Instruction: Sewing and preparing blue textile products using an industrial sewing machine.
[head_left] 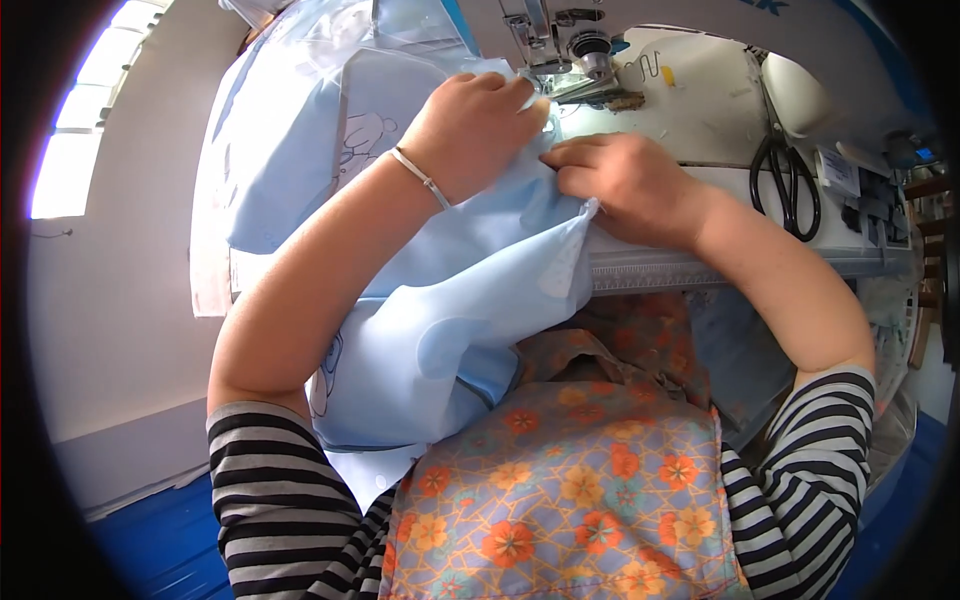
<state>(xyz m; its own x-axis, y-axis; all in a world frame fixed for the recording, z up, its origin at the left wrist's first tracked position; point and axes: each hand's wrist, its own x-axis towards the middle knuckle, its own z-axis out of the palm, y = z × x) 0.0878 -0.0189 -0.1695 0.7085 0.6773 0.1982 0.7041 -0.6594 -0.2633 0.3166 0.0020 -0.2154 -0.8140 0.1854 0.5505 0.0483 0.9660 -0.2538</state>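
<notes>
- Hanging nearest, over a flowered orange-and-blue apron (560,500): pale blue thin cloth (470,310), spilling off the white machine table (700,120) toward the lap.
- Pressing that cloth just beside the metal presser foot of the sewing machine (560,50): left hand (470,125), fingers curled and pinching a fold.
- Flattening the cloth edge at the table rim: right hand (625,180), fingers bent, holding it down.
- Lying well aside, to the right: black-handled scissors (785,180).
- Risking, probably, a fingertip under the needle, being so close; also a puckered seam from the hanging weight dragging.

White sewing table (700,110) — black scissors (787,180), pale-blue fabric (480,290).
</notes>
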